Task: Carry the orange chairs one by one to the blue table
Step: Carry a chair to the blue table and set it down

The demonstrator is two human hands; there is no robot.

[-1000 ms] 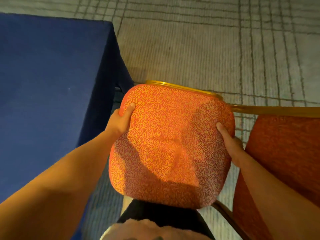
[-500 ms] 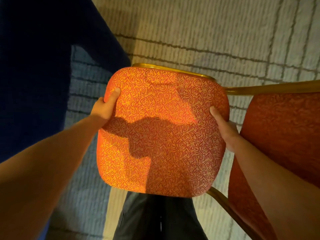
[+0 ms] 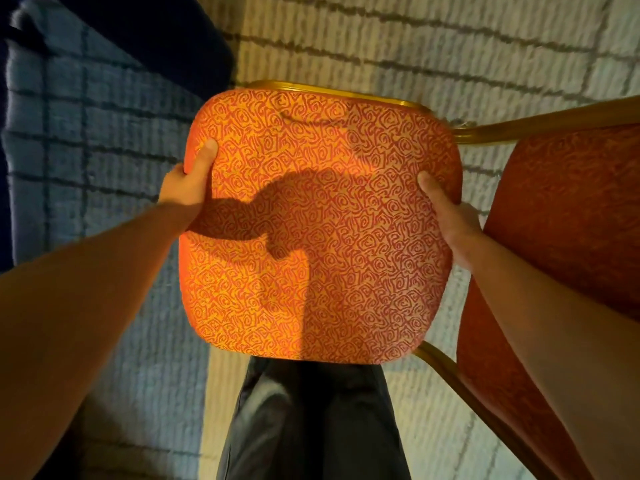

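- Two hands hold one orange chair by the sides of its seat cushion, seen from above; we judge it lifted, though its legs are hidden.
- Our left hand clamps the left edge, thumb on top; our right hand clamps the right edge the same way.
- It hangs before our legs, above the carpet.
- A second chair stands just beside it on the right.
- Table cloth shows at upper left, near the seat's far corner.
- We judge this the placing step; next we set it down squarely without bumping the neighbour.
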